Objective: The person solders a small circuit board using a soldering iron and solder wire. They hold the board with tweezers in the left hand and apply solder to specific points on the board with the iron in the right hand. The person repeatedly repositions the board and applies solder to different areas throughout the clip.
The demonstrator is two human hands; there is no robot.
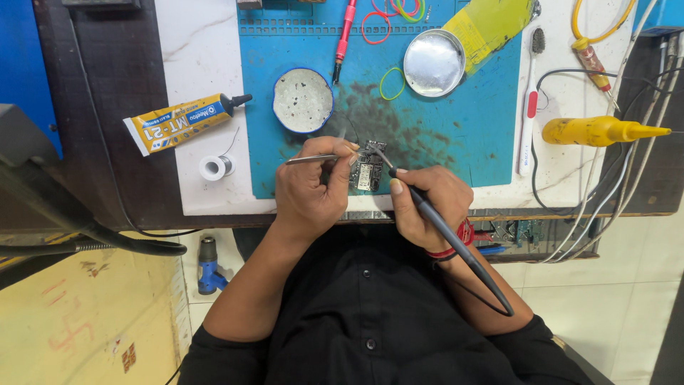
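Two hands work close together: our left hand [308, 187] pinches tweezers [313, 159], our right hand [427, 203] grips a soldering iron [420, 203], both over the small circuit board [368, 171] on the blue mat [442, 135]. A slip could, we judge, bridge neighbouring pads.

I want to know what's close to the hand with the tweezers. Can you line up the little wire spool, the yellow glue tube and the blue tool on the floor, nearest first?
From the left hand, in the head view:
1. Wire spool, on the white table beside the hand.
2. Blue tool, down on the floor under the table edge.
3. Glue tube, farther off on the table, past the spool.
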